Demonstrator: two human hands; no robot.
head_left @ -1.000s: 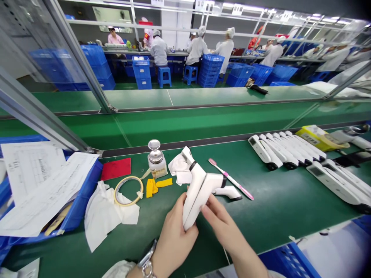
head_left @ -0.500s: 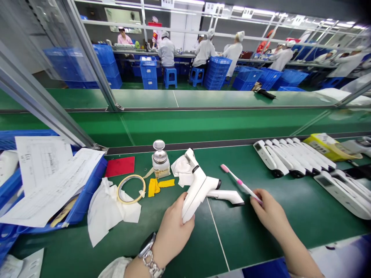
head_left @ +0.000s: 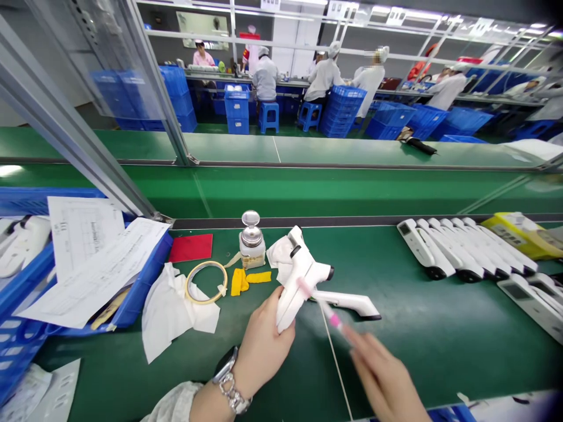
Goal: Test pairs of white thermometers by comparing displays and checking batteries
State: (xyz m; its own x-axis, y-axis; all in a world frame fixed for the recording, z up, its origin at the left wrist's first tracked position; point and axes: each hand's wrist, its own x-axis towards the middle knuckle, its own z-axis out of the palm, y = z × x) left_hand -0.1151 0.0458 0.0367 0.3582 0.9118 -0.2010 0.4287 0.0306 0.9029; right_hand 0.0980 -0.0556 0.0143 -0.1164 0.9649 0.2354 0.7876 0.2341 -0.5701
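Observation:
My left hand [head_left: 264, 340], with a watch and chain bracelet on its wrist, is closed around the lower end of a white handheld device [head_left: 288, 302], which is tilted up and away. In my right hand [head_left: 387, 369], smeared by motion, is a pink and white toothbrush [head_left: 335, 320]. Its blurred head overlaps the device's body; whether it touches cannot be made out. Behind the held device, a second white piece [head_left: 356, 303] with a dark end rests on the green table. A crumpled white cloth [head_left: 277, 253] lies just beyond my left hand.
A pump bottle [head_left: 252, 251] with its lid up, yellow strips [head_left: 238, 283], a tape roll [head_left: 189, 291] on white cloth and a red card [head_left: 190, 248] lie left. Papers top a blue crate [head_left: 145, 296]. White devices [head_left: 444, 252] line the right. Co-workers sit beyond the frame.
My right hand has brought the toothbrush leftward from the open table to the held device. My left hand keeps its grip. The view has shifted slightly.

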